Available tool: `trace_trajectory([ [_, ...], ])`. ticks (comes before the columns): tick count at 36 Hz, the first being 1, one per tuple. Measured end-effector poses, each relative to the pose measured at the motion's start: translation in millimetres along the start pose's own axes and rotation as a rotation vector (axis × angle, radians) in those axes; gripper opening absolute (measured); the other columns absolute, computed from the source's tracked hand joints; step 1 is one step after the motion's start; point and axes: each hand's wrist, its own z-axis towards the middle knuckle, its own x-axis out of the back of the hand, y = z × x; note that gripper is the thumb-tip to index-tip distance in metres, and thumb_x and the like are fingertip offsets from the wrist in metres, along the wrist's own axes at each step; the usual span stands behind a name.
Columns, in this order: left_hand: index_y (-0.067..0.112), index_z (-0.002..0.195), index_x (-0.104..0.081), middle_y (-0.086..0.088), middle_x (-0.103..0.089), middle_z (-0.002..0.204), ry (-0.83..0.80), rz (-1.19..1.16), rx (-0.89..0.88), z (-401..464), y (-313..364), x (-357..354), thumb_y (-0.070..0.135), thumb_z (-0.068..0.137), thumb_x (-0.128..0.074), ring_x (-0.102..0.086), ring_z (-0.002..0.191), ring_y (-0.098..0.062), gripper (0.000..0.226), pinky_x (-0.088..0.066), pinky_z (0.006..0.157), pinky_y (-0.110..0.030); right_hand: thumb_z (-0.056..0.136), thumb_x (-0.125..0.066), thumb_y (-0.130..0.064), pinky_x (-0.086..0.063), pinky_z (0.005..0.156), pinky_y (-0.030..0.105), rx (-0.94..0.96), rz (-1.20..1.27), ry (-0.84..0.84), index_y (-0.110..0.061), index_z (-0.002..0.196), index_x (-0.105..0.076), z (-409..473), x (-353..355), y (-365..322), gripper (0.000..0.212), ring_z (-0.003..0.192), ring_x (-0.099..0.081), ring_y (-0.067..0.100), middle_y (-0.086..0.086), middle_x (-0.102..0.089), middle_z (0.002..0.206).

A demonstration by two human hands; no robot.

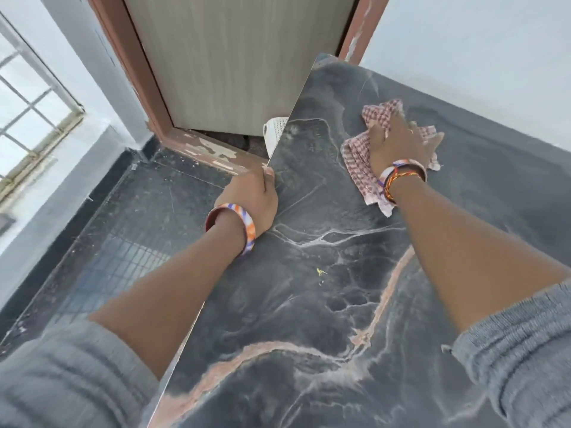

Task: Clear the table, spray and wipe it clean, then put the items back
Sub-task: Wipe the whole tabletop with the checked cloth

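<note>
The table [324,291] has a dark marble-patterned top with pale and pinkish veins, and nothing stands on it. A red-and-white checked cloth [358,162] lies crumpled on the far part of the top. My right hand [397,143] presses flat on the cloth, fingers spread over it. My left hand [251,199] grips the table's left edge, thumb on top and fingers curled under the rim. A small yellow speck [321,271] lies near the middle of the top.
A wooden door [234,57] in a worn brown frame [148,88] stands beyond the table's far left corner. A white perforated object [273,134] pokes out behind the table edge. Dark tiled floor [123,217] lies left; a barred window [27,112] is far left.
</note>
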Motion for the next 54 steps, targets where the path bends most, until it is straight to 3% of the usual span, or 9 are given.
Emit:
trace_trajectory([
  [6,-0.002,0.100,-0.054,-0.026,-0.058,0.107,0.086,0.104,-0.048,-12,-1,7,0.023,0.097,-0.032,-0.053,0.096,-0.040,0.034,-0.039,0.074,-0.040,0.099,-0.030,-0.043,0.001,0.117,0.045,0.341,0.040,-0.054,-0.017,0.147,-0.026,-74,-3,6,0.055,0.144,-0.020,0.022,0.004,-0.032,0.152],
  [13,0.005,0.105,-0.063,-0.022,-0.060,0.111,0.302,0.161,-0.219,-61,5,8,0.016,0.088,-0.046,-0.048,0.109,-0.039,0.027,-0.035,0.094,-0.041,0.094,-0.032,-0.052,0.000,0.116,0.046,0.694,0.102,-0.123,-0.024,0.142,-0.038,-170,-5,3,0.056,0.143,-0.023,0.019,-0.007,-0.027,0.154],
  [22,0.006,0.089,-0.068,-0.018,-0.067,0.097,0.160,0.088,-0.395,-182,15,-24,0.019,0.082,-0.044,-0.058,0.094,-0.039,0.027,-0.049,0.084,-0.043,0.086,-0.027,-0.057,-0.008,0.114,0.048,0.893,0.208,-0.135,-0.021,0.127,-0.056,-312,-7,54,0.062,0.134,-0.040,0.023,0.001,-0.055,0.136],
  [28,0.005,0.071,-0.060,-0.022,-0.065,0.086,0.028,0.165,-0.527,-249,51,-66,0.009,0.087,-0.048,-0.057,0.089,-0.039,0.021,-0.038,0.073,-0.037,0.082,-0.031,-0.061,-0.012,0.114,0.047,0.786,0.217,-0.118,-0.020,0.129,-0.056,-380,-3,135,0.067,0.132,-0.043,0.023,0.000,-0.054,0.137],
  [33,0.000,0.086,-0.066,-0.022,-0.066,0.097,-0.112,0.137,-0.681,-295,98,-102,0.016,0.087,-0.048,-0.057,0.097,-0.038,0.024,-0.042,0.084,-0.038,0.082,-0.036,-0.059,-0.030,0.105,0.054,0.628,0.113,-0.032,-0.020,0.123,-0.062,-411,5,227,0.062,0.120,-0.056,0.025,0.000,-0.058,0.132],
  [38,0.007,0.101,-0.066,-0.015,-0.065,0.113,-0.224,0.176,-0.792,-320,137,-140,0.016,0.091,-0.049,-0.055,0.109,-0.033,0.023,-0.040,0.094,-0.036,0.084,-0.034,-0.062,-0.026,0.105,0.052,0.432,0.040,-0.016,-0.020,0.125,-0.060,-430,13,312,0.063,0.121,-0.056,0.026,0.000,-0.059,0.131],
  [43,0.010,0.099,-0.066,-0.011,-0.064,0.108,-0.301,0.190,-0.898,-339,178,-187,0.017,0.091,-0.048,-0.056,0.105,-0.030,0.021,-0.038,0.086,-0.029,0.089,-0.012,-0.065,-0.027,0.104,0.054,0.264,-0.022,-0.028,-0.021,0.125,-0.059,-445,21,396,0.074,0.119,-0.058,0.027,-0.001,-0.059,0.131],
  [49,0.012,0.097,-0.066,-0.005,-0.064,0.108,-0.401,0.146,-0.967,-360,234,-255,0.017,0.091,-0.048,-0.055,0.092,-0.021,0.020,-0.034,0.078,-0.023,0.089,-0.010,-0.066,-0.021,0.103,0.052,0.088,-0.048,-0.043,-0.019,0.126,-0.058,-457,34,497,0.077,0.118,-0.057,0.030,0.002,-0.059,0.130],
  [54,0.013,0.098,-0.066,-0.006,-0.065,0.108,-0.504,0.132,-0.992,-377,296,-316,0.019,0.091,-0.048,-0.055,0.089,-0.021,0.020,-0.035,0.077,-0.023,0.093,-0.013,-0.062,-0.033,0.097,0.058,-0.037,-0.075,-0.044,-0.018,0.121,-0.061,-463,45,580,0.071,0.112,-0.062,0.031,0.004,-0.064,0.124],
])
